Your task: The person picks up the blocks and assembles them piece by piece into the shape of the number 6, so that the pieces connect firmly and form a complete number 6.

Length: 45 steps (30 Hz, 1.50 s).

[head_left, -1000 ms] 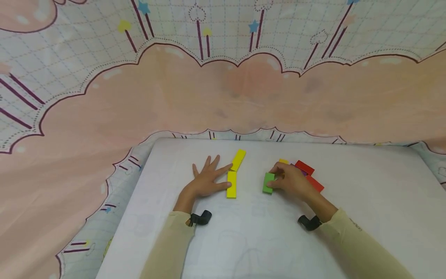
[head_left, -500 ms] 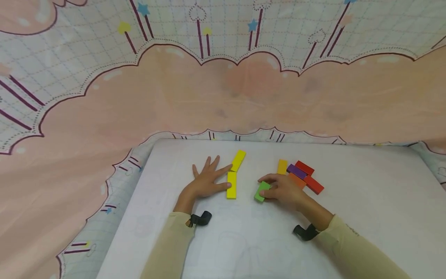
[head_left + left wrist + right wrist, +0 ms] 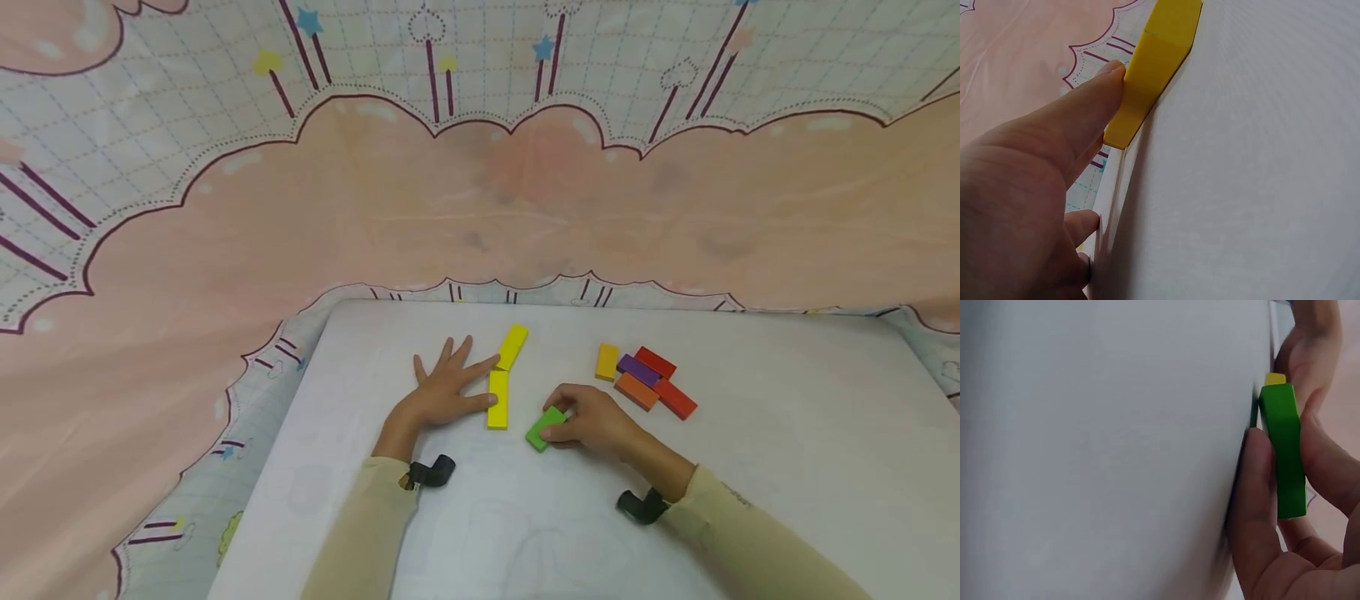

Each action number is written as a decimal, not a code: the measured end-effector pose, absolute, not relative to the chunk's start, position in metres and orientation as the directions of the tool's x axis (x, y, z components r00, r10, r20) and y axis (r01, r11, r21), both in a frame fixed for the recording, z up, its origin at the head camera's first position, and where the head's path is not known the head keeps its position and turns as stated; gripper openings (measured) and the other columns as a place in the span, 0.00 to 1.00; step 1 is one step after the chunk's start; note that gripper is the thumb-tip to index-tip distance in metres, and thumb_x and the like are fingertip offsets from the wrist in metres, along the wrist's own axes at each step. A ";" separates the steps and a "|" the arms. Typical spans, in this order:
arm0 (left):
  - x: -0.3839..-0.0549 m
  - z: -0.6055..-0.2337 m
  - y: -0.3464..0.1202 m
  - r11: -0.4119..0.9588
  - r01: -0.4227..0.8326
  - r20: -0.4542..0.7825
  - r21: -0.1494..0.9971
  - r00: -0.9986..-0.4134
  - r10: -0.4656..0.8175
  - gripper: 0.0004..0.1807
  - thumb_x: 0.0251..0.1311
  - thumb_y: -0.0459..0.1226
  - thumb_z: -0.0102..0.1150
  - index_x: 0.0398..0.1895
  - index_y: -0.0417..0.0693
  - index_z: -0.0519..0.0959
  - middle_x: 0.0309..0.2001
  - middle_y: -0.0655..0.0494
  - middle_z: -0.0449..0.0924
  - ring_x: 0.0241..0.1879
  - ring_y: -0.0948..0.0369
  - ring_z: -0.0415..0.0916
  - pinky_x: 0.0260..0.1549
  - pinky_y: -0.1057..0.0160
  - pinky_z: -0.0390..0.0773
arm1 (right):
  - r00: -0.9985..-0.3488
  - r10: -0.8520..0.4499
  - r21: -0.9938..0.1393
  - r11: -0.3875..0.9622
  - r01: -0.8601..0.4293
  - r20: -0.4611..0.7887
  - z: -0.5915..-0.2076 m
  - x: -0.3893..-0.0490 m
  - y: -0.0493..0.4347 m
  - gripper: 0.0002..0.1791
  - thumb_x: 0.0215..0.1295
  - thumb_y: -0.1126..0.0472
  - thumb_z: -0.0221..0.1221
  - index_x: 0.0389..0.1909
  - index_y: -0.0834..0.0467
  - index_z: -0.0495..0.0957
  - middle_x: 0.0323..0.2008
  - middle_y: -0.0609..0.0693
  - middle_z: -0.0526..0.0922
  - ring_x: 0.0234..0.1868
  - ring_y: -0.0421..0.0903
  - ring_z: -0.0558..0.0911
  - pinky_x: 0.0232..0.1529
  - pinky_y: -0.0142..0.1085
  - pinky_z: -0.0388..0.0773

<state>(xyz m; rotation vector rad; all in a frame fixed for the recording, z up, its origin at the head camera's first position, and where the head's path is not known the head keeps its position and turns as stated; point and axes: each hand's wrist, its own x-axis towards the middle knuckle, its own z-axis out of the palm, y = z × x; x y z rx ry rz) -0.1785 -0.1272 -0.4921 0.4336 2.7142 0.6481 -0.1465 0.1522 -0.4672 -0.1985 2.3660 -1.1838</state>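
On white table [image 3: 450, 533], saw two red blocks [image 3: 676, 399], one purple [image 3: 637, 368], one orange [image 3: 637, 392], one amber [image 3: 607, 362], touched nearer of two yellow blocks [image 3: 498, 417] with splayed left hand [image 3: 444, 393], pinched one green block [image 3: 544, 427] nearby with right hand [image 3: 596, 418]

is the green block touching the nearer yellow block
Apart. The head view shows a strip of white tabletop between the green block, pinched by the right hand, and the nearer yellow block.

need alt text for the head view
A person's right hand holds a green block at a white table; the left hand touches the nearer of two yellow blocks. Five more coloured blocks lie beyond the right hand.
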 end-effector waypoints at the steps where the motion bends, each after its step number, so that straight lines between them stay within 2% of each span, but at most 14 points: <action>1: -0.179 -0.492 -0.127 0.852 0.216 -0.232 0.477 -0.904 0.359 0.40 0.64 0.67 0.54 0.79 0.79 0.57 0.85 0.54 0.31 0.82 0.46 0.20 0.66 0.24 0.15 | -0.874 -0.332 -0.781 0.620 0.083 -0.356 -0.467 -0.146 0.149 0.17 0.54 0.56 0.77 0.44 0.51 0.83 0.40 0.48 0.83 0.36 0.46 0.79 0.36 0.34 0.83; 11: -0.176 -0.490 -0.124 0.846 0.214 -0.229 0.489 -0.904 0.361 0.39 0.64 0.66 0.55 0.78 0.79 0.57 0.84 0.54 0.32 0.82 0.45 0.20 0.66 0.24 0.15 | -0.867 -0.321 -0.700 0.712 0.043 -0.380 -0.463 -0.149 0.136 0.18 0.50 0.53 0.79 0.38 0.48 0.81 0.34 0.50 0.77 0.32 0.45 0.79 0.31 0.32 0.81; 15: -0.177 -0.491 -0.126 0.847 0.221 -0.221 0.483 -0.905 0.363 0.39 0.65 0.66 0.54 0.78 0.79 0.57 0.84 0.54 0.32 0.82 0.45 0.20 0.66 0.24 0.15 | -0.846 -0.335 -0.675 0.736 0.039 -0.414 -0.462 -0.153 0.132 0.18 0.51 0.54 0.78 0.39 0.48 0.80 0.33 0.52 0.75 0.26 0.45 0.81 0.29 0.32 0.82; 20: -0.177 -0.489 -0.127 0.850 0.209 -0.227 0.484 -0.908 0.353 0.39 0.65 0.66 0.55 0.78 0.79 0.57 0.84 0.54 0.32 0.82 0.46 0.21 0.67 0.25 0.15 | -0.814 -0.382 -0.659 0.752 0.000 -0.437 -0.463 -0.160 0.131 0.19 0.52 0.51 0.77 0.42 0.46 0.80 0.33 0.52 0.74 0.25 0.45 0.81 0.29 0.32 0.81; 24: -0.177 -0.487 -0.127 0.847 0.208 -0.231 0.489 -0.906 0.355 0.40 0.64 0.66 0.55 0.78 0.78 0.57 0.84 0.54 0.32 0.82 0.45 0.21 0.67 0.25 0.15 | -0.773 -0.435 -0.691 0.723 0.006 -0.461 -0.463 -0.165 0.139 0.21 0.55 0.49 0.76 0.47 0.46 0.80 0.32 0.53 0.74 0.26 0.46 0.81 0.31 0.32 0.79; 30: -0.178 -0.487 -0.126 0.848 0.209 -0.227 0.486 -0.907 0.354 0.40 0.65 0.66 0.55 0.78 0.78 0.57 0.84 0.54 0.32 0.82 0.45 0.20 0.67 0.25 0.15 | -0.726 -0.498 -0.745 0.666 0.029 -0.474 -0.461 -0.171 0.149 0.18 0.58 0.55 0.74 0.48 0.48 0.80 0.31 0.52 0.73 0.28 0.46 0.81 0.33 0.33 0.76; 38: -0.178 -0.488 -0.125 0.850 0.213 -0.227 0.482 -0.907 0.356 0.39 0.65 0.66 0.55 0.79 0.78 0.57 0.84 0.53 0.32 0.82 0.45 0.21 0.67 0.24 0.16 | -0.720 -0.491 -0.732 0.680 0.035 -0.490 -0.463 -0.170 0.148 0.19 0.57 0.53 0.75 0.46 0.48 0.79 0.32 0.52 0.73 0.28 0.46 0.83 0.34 0.32 0.79; 45: -0.178 -0.489 -0.125 0.856 0.210 -0.232 0.473 -0.907 0.351 0.40 0.65 0.66 0.55 0.79 0.78 0.57 0.85 0.53 0.32 0.82 0.45 0.21 0.67 0.24 0.16 | -0.706 -0.485 -0.755 0.647 0.106 -0.516 -0.467 -0.170 0.152 0.14 0.65 0.56 0.69 0.49 0.50 0.79 0.35 0.54 0.76 0.30 0.46 0.85 0.36 0.32 0.83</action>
